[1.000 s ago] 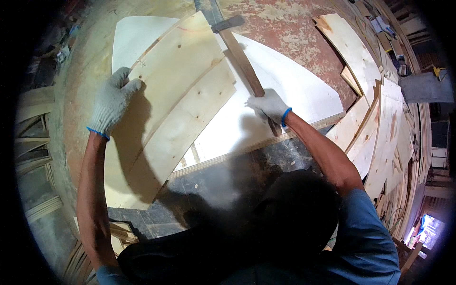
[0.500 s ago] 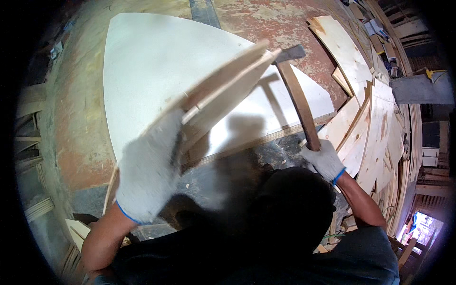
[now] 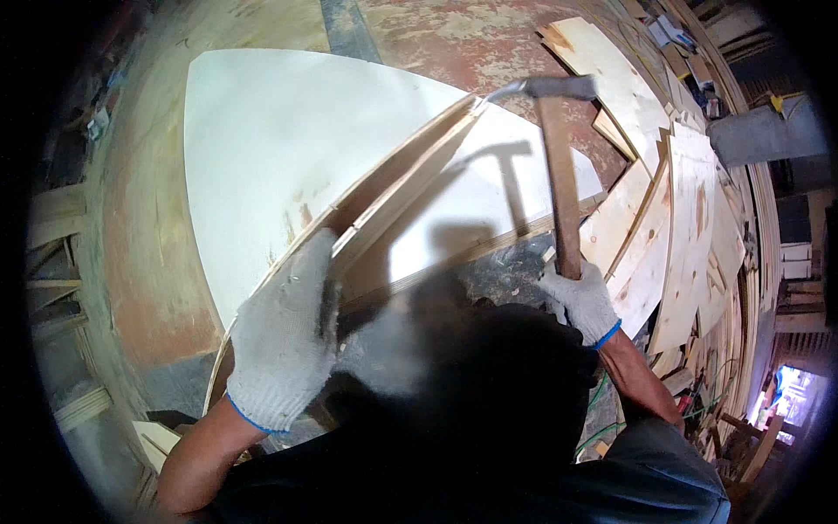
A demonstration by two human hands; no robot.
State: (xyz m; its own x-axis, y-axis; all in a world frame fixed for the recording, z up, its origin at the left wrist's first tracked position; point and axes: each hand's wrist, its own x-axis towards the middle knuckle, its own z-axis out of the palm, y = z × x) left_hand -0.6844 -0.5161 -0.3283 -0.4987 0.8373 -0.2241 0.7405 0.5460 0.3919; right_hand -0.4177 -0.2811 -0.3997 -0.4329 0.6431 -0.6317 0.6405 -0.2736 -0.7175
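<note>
My left hand, in a white knit glove with a blue cuff, is closed on a curved plywood piece held on edge. Two thin layers with a gap between them show along its top. My right hand, gloved the same way, grips the wooden handle of a claw hammer near its lower end. The hammer stands upright, its metal head close to the far tip of the plywood piece. Whether the claw touches the plywood I cannot tell. Beneath lies a large white-faced panel with a curved edge, bearing the hammer's shadow.
Several loose plywood offcuts are heaped at the right, with another plywood sheet farther back. A grey beam or post stands beyond them. Timber pieces are stacked at the far left. The worn surface is stained reddish and grey.
The hammer has swung up and its head has turned, so the claw now points toward the plywood tip. The plywood piece has lowered slightly and steadied in my left hand.
</note>
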